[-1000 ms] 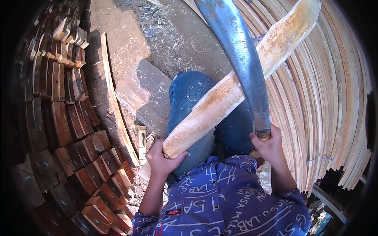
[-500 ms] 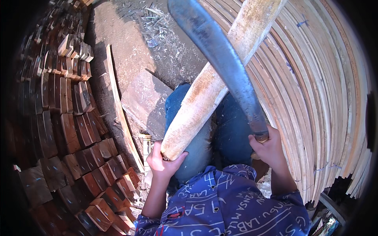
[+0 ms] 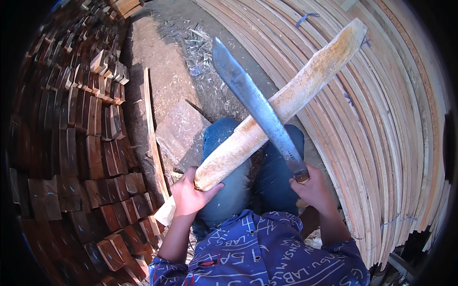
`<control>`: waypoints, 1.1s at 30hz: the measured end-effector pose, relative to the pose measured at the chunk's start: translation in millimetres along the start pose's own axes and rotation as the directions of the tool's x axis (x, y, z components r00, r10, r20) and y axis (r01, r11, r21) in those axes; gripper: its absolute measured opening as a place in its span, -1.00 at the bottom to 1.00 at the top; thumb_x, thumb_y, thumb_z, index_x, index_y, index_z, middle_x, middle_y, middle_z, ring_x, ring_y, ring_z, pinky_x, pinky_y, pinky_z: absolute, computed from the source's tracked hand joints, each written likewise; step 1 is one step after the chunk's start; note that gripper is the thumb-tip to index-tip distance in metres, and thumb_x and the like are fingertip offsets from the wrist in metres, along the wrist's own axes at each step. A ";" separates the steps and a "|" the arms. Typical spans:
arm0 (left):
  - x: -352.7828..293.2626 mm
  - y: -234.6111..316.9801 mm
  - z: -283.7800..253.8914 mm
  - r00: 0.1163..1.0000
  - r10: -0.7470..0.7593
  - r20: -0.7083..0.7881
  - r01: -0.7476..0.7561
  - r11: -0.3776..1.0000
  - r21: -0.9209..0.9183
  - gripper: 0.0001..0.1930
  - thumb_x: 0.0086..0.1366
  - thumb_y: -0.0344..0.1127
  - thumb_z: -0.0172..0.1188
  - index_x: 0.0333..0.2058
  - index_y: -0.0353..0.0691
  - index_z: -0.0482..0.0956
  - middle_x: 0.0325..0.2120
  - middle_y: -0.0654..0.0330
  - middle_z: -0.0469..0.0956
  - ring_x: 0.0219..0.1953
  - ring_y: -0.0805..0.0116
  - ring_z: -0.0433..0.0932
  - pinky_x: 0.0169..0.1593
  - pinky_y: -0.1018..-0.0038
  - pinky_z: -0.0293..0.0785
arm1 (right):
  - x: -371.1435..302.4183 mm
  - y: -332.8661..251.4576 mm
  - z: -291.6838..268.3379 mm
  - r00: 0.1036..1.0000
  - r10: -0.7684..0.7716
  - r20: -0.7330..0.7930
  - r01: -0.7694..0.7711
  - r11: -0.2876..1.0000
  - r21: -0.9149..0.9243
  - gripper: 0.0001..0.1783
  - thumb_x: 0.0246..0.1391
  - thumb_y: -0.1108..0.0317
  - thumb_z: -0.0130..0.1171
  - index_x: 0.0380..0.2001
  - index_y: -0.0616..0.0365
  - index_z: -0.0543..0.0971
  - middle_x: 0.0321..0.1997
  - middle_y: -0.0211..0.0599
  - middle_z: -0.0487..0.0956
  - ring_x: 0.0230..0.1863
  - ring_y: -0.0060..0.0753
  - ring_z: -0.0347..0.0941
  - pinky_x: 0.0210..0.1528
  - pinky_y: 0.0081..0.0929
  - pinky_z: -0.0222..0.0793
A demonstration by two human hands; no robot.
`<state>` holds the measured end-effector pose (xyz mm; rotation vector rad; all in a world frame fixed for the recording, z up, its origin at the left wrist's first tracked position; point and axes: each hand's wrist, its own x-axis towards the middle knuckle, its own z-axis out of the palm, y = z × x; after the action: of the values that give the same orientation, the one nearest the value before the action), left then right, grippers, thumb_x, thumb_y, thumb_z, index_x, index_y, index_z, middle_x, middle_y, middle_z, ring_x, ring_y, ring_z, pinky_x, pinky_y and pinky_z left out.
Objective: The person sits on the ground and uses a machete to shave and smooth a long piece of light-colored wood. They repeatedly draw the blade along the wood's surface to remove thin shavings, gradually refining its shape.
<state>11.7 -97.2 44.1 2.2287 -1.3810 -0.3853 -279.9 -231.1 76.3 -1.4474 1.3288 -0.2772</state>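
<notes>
My left hand [image 3: 192,193] is closed round the near end of a pale, rough wooden slab [image 3: 315,81] with brownish patches. The slab slants away from me to the upper right, over my knees. My right hand [image 3: 312,188] grips the handle of a machete [image 3: 260,107], whose long, dark grey blade points up and to the left. The blade crosses above the slab near its middle; whether the two touch I cannot tell. Most of the handle is hidden inside my right fist.
Stacks of dark reddish-brown timber [image 3: 81,157] rise on my left. Long pale planks [image 3: 362,138] lie bundled on my right. A thin wooden strip [image 3: 151,128] and a flat board [image 3: 183,133] lie on the ground, with wood shavings [image 3: 198,50] farther off.
The machete blade has come down and toward me over the slab. The slab's far end has swung lower and to the right, now fully in view. Both hands keep their hold.
</notes>
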 end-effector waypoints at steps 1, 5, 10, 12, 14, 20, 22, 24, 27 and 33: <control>-0.8 3.5 -5.8 0.997 -0.040 0.062 0.038 0.999 0.027 -0.36 -0.25 -0.02 0.60 -0.24 -0.23 0.52 -0.48 -0.04 0.63 -0.38 -0.03 0.67 -0.30 0.25 0.57 | -4.6 1.7 3.3 0.998 -0.019 0.057 0.021 0.999 -0.030 -0.68 0.03 0.42 0.27 -0.14 0.31 0.54 -0.54 -0.40 0.50 -0.54 -0.66 0.37 -0.46 -0.53 0.31; -0.7 7.0 -5.4 0.997 -0.056 0.048 0.056 0.998 0.007 -0.35 -0.25 0.01 0.60 -0.25 -0.22 0.52 -0.48 -0.04 0.63 -0.40 -0.02 0.66 -0.32 0.24 0.57 | -1.8 -11.3 -1.7 0.982 0.016 0.191 0.013 0.988 -0.151 -0.62 -0.03 0.49 0.32 -0.10 0.35 0.54 -0.43 -0.35 0.60 -0.36 -0.60 0.47 -0.24 -0.52 0.40; -4.6 9.0 -0.9 0.997 -0.071 0.011 0.071 0.997 -0.005 -0.35 -0.24 0.11 0.57 -0.28 -0.21 0.54 -0.51 -0.01 0.62 -0.45 0.00 0.66 -0.36 0.23 0.58 | 12.2 -6.2 -0.1 0.981 -0.117 -0.155 0.128 0.990 0.066 -0.74 0.00 0.48 0.29 -0.23 0.37 0.53 -0.53 -0.38 0.50 -0.51 -0.64 0.40 -0.42 -0.54 0.34; -6.2 9.4 1.0 0.997 -0.077 0.016 0.077 0.997 -0.009 -0.35 -0.24 0.12 0.57 -0.28 -0.21 0.54 -0.51 -0.01 0.62 -0.46 0.01 0.66 -0.37 0.23 0.58 | 22.5 -13.5 -2.5 0.983 0.044 -0.178 -0.020 0.990 0.137 -0.69 -0.01 0.51 0.28 -0.15 0.36 0.54 -0.53 -0.46 0.48 -0.47 -0.63 0.40 -0.35 -0.55 0.36; -2.3 7.3 0.4 0.999 -0.049 0.018 0.049 0.999 -0.010 -0.35 -0.24 0.13 0.56 -0.28 -0.21 0.53 -0.52 -0.02 0.62 -0.47 0.01 0.66 -0.37 0.23 0.58 | 28.3 -2.5 5.3 0.990 0.000 -0.140 0.011 0.996 0.083 -0.67 -0.01 0.52 0.27 -0.12 0.35 0.54 -0.51 -0.47 0.49 -0.45 -0.64 0.40 -0.34 -0.54 0.36; 1.3 10.0 -15.0 0.995 -0.057 0.081 0.055 0.998 0.030 -0.33 -0.27 -0.01 0.60 -0.23 -0.26 0.51 -0.48 -0.08 0.63 -0.37 -0.06 0.66 -0.29 0.22 0.56 | 30.1 15.1 6.8 0.998 0.007 -0.068 -0.001 0.996 0.087 -0.71 -0.02 0.52 0.28 -0.17 0.30 0.54 -0.53 -0.46 0.49 -0.52 -0.63 0.43 -0.44 -0.54 0.37; -0.5 14.0 -13.6 0.992 -0.095 0.083 0.093 0.995 0.026 -0.35 -0.26 -0.02 0.60 -0.24 -0.26 0.52 -0.48 -0.07 0.63 -0.37 -0.06 0.67 -0.29 0.21 0.56 | 27.5 10.2 11.6 0.998 0.061 -0.029 -0.057 0.987 0.147 -0.77 -0.01 0.52 0.29 -0.24 0.28 0.53 -0.56 -0.47 0.47 -0.58 -0.66 0.41 -0.54 -0.56 0.35; -2.6 15.4 -12.5 0.990 -0.105 0.090 0.103 0.994 0.022 -0.34 -0.25 -0.04 0.60 -0.22 -0.26 0.50 -0.48 -0.07 0.62 -0.36 -0.06 0.66 -0.29 0.20 0.56 | 24.4 17.8 23.7 1.000 0.027 0.008 -0.028 0.969 0.246 -0.81 0.00 0.51 0.31 -0.32 0.24 0.51 -0.58 -0.48 0.45 -0.64 -0.69 0.38 -0.61 -0.59 0.31; -4.3 13.1 -11.3 0.990 -0.092 0.110 0.093 0.996 -0.008 -0.27 -0.23 -0.07 0.59 -0.11 -0.25 0.42 -0.44 -0.07 0.62 -0.33 -0.09 0.66 -0.26 0.19 0.55 | 18.5 20.6 34.1 0.999 -0.009 0.048 -0.006 0.948 0.317 -0.77 0.02 0.60 0.29 -0.39 0.18 0.41 -0.62 -0.46 0.43 -0.70 -0.68 0.36 -0.67 -0.65 0.29; -14.4 5.3 -32.3 0.982 -0.053 0.183 0.079 0.987 -0.142 -0.09 -0.19 -0.13 0.56 0.10 -0.26 0.21 -0.11 -0.19 0.48 -0.07 -0.22 0.53 -0.02 0.09 0.46 | 12.1 23.5 28.3 1.000 -0.008 -0.006 0.009 0.968 0.250 -0.78 0.02 0.54 0.31 -0.37 0.19 0.43 -0.61 -0.46 0.44 -0.69 -0.68 0.36 -0.67 -0.65 0.28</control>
<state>16.6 -78.1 74.0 2.1638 -1.3216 -0.7047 -267.4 -220.4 41.2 -1.2402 1.2433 -0.4388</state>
